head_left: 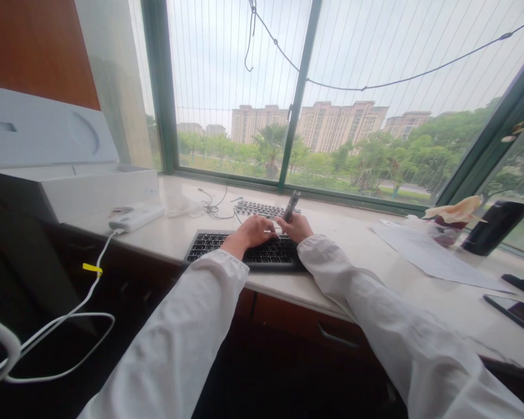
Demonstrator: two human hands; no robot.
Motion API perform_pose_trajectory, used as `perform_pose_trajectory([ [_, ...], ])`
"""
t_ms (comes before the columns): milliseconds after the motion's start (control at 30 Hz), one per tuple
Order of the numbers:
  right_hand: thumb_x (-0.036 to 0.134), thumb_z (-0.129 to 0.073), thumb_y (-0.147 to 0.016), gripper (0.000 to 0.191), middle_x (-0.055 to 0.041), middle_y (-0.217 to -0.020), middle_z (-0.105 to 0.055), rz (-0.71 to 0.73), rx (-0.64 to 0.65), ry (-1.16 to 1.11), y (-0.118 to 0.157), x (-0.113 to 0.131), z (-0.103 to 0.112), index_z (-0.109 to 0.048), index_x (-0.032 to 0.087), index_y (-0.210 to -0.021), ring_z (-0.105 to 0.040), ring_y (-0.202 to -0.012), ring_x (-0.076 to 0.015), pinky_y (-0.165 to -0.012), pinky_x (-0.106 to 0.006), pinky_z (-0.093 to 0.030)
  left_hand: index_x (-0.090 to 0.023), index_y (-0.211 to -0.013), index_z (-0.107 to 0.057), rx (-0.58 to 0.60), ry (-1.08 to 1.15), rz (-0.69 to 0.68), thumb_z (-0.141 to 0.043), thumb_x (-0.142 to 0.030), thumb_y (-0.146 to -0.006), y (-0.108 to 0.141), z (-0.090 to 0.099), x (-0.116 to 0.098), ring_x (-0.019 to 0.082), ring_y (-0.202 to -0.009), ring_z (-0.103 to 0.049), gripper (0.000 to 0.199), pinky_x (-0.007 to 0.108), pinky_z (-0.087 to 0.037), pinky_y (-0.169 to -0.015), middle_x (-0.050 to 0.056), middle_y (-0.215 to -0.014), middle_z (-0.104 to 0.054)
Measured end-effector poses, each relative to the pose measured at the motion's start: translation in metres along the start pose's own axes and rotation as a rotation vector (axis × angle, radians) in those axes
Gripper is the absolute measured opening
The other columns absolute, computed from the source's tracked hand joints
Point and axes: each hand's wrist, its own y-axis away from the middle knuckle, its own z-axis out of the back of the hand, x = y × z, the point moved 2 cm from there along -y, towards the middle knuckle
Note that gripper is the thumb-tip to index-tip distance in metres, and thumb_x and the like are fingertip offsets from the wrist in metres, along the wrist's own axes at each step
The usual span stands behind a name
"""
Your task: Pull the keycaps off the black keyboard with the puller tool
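Observation:
A black keyboard (209,245) lies at the front edge of the white countertop, its keys in view on the left side. My left hand (254,230) rests over its middle, fingers drawn together towards the thumb; anything between the fingertips is too small to make out. Beside it, my right hand (296,227) is closed round a dark, slim, cylindrical tool (293,202), which points up and slightly away from me. The tool's lower end is hidden by my hands. Just behind them sits a pale grey set of keys (266,208), partly covered by my right hand and the tool.
An open white box (100,192) stands on the left, near a white power strip (135,217) with a hanging cable. A thin dark cable (213,206) lies farther back. Paper sheets (432,256), a black cylinder (495,227) and a phone (515,311) are on the right.

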Motion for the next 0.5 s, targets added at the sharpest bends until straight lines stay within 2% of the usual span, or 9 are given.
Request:
perform_pose_trajectory([
  [200, 0.055, -0.048, -0.083, 0.046, -0.0039, -0.055, -0.063, -0.124, 0.063, -0.119, -0.002, -0.003, 0.002, -0.064, 0.017, -0.064, -0.059, -0.057, -0.0148, -0.056, -0.024, -0.040, -0.022, -0.085, -0.074, 0.010, 0.037, -0.010, -0.058, -0.037, -0.081, -0.001, -0.003, 0.002, 0.017, -0.078, -0.066, 0.022, 0.025, -0.048, -0.074, 0.002, -0.083, -0.073],
  [300, 0.049, -0.052, -0.083, 0.040, -0.0033, -0.056, -0.063, -0.161, 0.092, -0.152, -0.005, -0.007, 0.001, -0.065, 0.016, -0.066, -0.059, -0.057, -0.0138, -0.056, -0.023, -0.040, -0.023, -0.086, -0.073, 0.020, 0.050, -0.030, -0.056, -0.038, -0.082, -0.002, -0.004, 0.005, 0.016, -0.077, -0.066, 0.023, 0.025, -0.048, -0.075, 0.001, -0.084, -0.073],
  [500, 0.037, -0.050, -0.084, 0.034, -0.0003, -0.047, -0.059, -0.142, 0.139, -0.196, -0.008, -0.016, -0.005, -0.062, 0.016, -0.061, -0.058, -0.053, -0.0118, -0.060, -0.022, -0.042, -0.023, -0.090, -0.071, 0.044, -0.087, -0.038, -0.053, -0.038, -0.083, -0.002, -0.003, -0.001, 0.020, -0.082, -0.066, 0.025, 0.028, -0.047, -0.076, 0.004, -0.088, -0.072],
])
